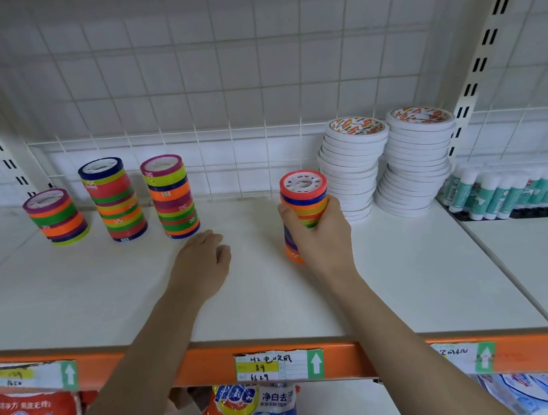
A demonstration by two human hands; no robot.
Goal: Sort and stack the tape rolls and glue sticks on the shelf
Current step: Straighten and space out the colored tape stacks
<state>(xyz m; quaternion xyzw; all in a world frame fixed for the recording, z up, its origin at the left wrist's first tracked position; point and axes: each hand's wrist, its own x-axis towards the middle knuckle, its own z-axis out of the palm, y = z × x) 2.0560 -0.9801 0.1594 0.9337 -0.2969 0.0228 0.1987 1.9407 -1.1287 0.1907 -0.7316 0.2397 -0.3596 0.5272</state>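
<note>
While the right hand (317,233) is wrapped round a column of coloured tape rolls (304,214), fingers and thumb curled about its middle, the step in hand looks to be the moving of this column across the shelf (104,297) to join its like — three coloured stacks already stand along the back: a short one at far left (56,216), a taller one (113,199) beside it, and a third (169,196) just right of that. The held column stands well apart from those three, just beside the nearer of two leaning stacks of white tape rolls (352,170), the second white stack (415,162) touching the first on its right. The left hand (203,260) lies knuckles-up on the shelf in front of the third coloured stack, fingers loosely curled and holding nothing. So the count is four coloured stacks, one of them in hand, and two white; rolls per stack are too many and too blurred to number. Glue sticks (501,189) stand in a tray at far right — perhaps seven or eight, though I cannot tell exactly. By my judgement the next move calls for keeping the column upright and squeezed evenly so no roll slips out, then setting it down in the gap right of the third stack
</note>
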